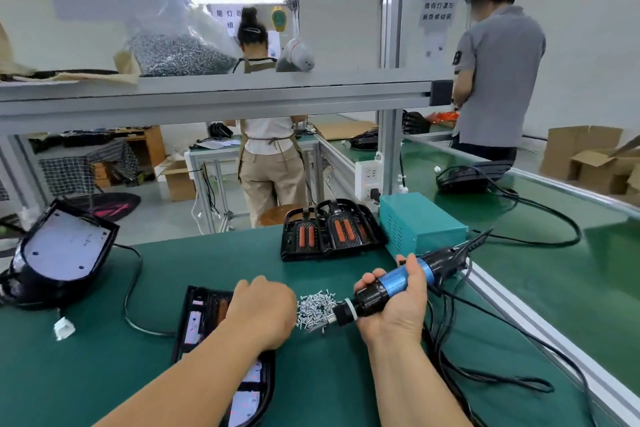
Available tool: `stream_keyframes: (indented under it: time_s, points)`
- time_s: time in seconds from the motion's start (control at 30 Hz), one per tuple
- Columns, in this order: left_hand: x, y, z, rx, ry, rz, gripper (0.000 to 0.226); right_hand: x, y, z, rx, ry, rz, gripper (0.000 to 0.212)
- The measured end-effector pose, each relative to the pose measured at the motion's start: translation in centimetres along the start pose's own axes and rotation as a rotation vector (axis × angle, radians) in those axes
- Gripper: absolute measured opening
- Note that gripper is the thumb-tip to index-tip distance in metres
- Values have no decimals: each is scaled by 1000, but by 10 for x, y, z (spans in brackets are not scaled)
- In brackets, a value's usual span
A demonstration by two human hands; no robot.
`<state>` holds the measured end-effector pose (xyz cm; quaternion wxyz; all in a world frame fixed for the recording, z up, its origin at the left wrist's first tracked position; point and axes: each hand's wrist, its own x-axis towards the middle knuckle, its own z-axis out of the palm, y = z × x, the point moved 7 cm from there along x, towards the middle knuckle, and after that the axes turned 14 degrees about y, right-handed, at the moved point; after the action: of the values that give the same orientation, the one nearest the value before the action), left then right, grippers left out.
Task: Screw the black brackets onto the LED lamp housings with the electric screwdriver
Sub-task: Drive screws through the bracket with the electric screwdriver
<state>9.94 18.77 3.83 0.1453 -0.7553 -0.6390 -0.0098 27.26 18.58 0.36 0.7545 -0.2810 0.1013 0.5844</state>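
My right hand (pixel 398 302) grips the blue and black electric screwdriver (pixel 394 284), lying almost level with its tip in a small pile of silver screws (pixel 315 308). My left hand (pixel 263 315) rests, fingers curled down, on an LED lamp housing (pixel 204 319) lying flat on the green mat; what its fingers hold is hidden. A stack of black brackets with orange inserts (pixel 329 232) stands farther back at the centre. Another lamp housing (pixel 59 253) with a white board sits tilted at the left.
A teal power box (pixel 419 222) stands right of the brackets, with black cables (pixel 485 357) trailing over the mat. A white connector (pixel 64 328) lies at the left. An aluminium rail (pixel 540 322) borders the mat on the right. Two people work at benches behind.
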Motion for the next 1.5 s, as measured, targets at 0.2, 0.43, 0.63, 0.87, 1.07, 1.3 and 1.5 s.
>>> stream_keyframes:
  time_s: [0.2, 0.43, 0.63, 0.87, 1.07, 1.3, 1.5]
  points:
    - [-11, -8, -27, -488, 126, -134, 20, 2, -2, 0, 64, -4, 31, 22]
    - [-50, -13, -2, -1589, 155, -617, 13, 2, -2, 0, 157, -3, 89, 25]
    - [-55, -6, -3, -1592, 131, -596, 15, 2, 0, -1, 205, -8, 121, 27]
    - [-58, 5, -6, -1517, 36, -414, 18, 3, 1, -1, 193, -20, 108, 26]
    - [-59, 9, -9, -1508, 39, -350, 18, 2, 2, 0, 178, -45, 107, 27]
    - [-57, 8, -8, -1532, 59, -362, 19, 1, 2, 1, 182, -51, 120, 28]
    - [-58, 6, -7, -1533, 72, -369, 18, 1, 2, 1, 172, -61, 112, 26]
